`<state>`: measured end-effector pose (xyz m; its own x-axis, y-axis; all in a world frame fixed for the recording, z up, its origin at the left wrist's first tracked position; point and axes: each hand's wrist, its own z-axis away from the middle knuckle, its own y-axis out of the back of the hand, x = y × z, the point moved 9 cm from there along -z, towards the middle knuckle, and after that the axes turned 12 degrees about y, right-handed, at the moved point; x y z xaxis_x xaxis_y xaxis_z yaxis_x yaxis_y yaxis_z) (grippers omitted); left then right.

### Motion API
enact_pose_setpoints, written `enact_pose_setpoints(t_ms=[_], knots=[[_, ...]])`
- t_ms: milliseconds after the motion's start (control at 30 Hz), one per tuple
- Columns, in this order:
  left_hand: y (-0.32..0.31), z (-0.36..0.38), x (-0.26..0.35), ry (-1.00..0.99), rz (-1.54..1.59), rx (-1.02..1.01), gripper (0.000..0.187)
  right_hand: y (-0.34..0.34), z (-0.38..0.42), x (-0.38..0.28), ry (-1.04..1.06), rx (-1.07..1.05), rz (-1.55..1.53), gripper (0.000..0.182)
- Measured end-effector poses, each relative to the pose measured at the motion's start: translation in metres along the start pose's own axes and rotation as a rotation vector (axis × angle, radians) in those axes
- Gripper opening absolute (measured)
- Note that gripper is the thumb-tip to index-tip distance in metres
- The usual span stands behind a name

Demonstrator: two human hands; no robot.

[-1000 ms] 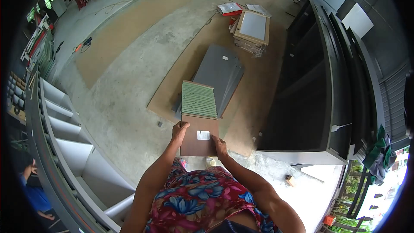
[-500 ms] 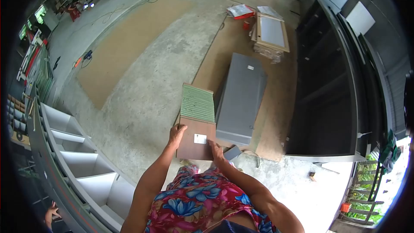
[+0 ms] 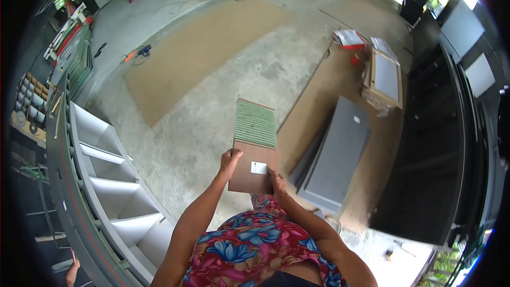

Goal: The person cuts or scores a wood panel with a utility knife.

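Observation:
A brown board point(image 3: 245, 172) with a white label point(image 3: 258, 168) is held in front of my body. Beyond its far edge extends a green ribbed panel point(image 3: 255, 123) with a thin brown rim. My left hand point(image 3: 229, 163) grips the board's left edge, thumb on top. On the right edge, my right hand point(image 3: 278, 182) holds the board lower down, near the label. The undersides of both hands are hidden.
Dark grey panels point(image 3: 340, 151) lie on brown sheeting at right, beside a tall black cabinet point(image 3: 425, 165). White open compartments point(image 3: 119, 196) line the left. Wrapped framed panels point(image 3: 385, 77) lie farther back. Another person's hand point(image 3: 73, 268) shows at lower left.
The view has turned left, so the grey panels and black cabinet sit farther right. The board stays in both hands and has moved away from beside the grey panels.

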<state>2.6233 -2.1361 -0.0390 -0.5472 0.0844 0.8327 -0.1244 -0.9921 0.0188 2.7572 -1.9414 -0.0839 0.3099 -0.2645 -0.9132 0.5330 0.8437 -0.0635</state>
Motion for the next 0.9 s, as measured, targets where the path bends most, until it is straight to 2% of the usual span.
enact_pose_setpoints(t_ms=[133, 167, 200, 267, 367, 500, 567, 633, 667, 700, 733, 800, 867, 900], knots=[[-0.001, -0.074, 0.053, -0.075, -0.011, 0.005, 0.029, -0.037, -0.072, -0.036, 0.079, 0.016, -0.015, 0.047], [-0.002, -0.085, 0.066, -0.075, -0.009, -0.004, 0.029, -0.040, -0.089, -0.031, -0.051, -0.006, 0.031, 0.047], [-0.005, -0.097, 0.079, -0.075, -0.001, -0.013, 0.029, -0.051, -0.096, -0.053, -0.025, 0.011, -0.078, 0.048], [-0.007, -0.128, 0.116, -0.127, -0.037, 0.008, 0.029, -0.064, -0.139, -0.064, 0.061, -0.038, -0.048, 0.049], [-0.002, -0.158, 0.155, -0.186, -0.140, 0.081, 0.030, -0.088, -0.179, -0.086, -0.058, -0.032, -0.041, 0.049], [0.002, -0.190, 0.179, -0.164, -0.055, 0.111, 0.025, -0.110, -0.215, -0.113, -0.041, -0.055, -0.054, 0.049], [0.001, -0.208, 0.193, -0.187, -0.078, 0.092, 0.023, -0.122, -0.244, -0.099, -0.101, -0.079, -0.065, 0.049], [0.004, -0.227, 0.202, -0.171, -0.176, 0.322, 0.032, -0.128, -0.277, -0.089, -0.149, -0.166, -0.104, 0.049], [-0.001, -0.244, 0.207, -0.154, -0.177, 0.166, 0.037, -0.140, -0.289, -0.087, -0.157, -0.228, -0.140, 0.048], [0.004, -0.253, 0.212, -0.087, -0.228, 0.185, 0.036, -0.154, -0.297, -0.087, -0.188, -0.235, -0.212, 0.049], [0.011, -0.261, 0.223, -0.118, -0.216, 0.218, 0.036, -0.168, -0.306, -0.086, -0.222, -0.232, -0.286, 0.050], [0.020, -0.305, 0.224, -0.175, -0.177, 0.214, 0.039, -0.185, -0.338, -0.083, -0.160, -0.230, -0.245, 0.050], [0.017, -0.347, 0.231, -0.079, -0.261, 0.171, 0.038, -0.199, -0.373, -0.082, -0.185, -0.254, -0.225, 0.051], [0.029, -0.363, 0.239, -0.096, -0.271, 0.167, 0.038, -0.217, -0.381, -0.088, -0.179, -0.255, -0.209, 0.051]])
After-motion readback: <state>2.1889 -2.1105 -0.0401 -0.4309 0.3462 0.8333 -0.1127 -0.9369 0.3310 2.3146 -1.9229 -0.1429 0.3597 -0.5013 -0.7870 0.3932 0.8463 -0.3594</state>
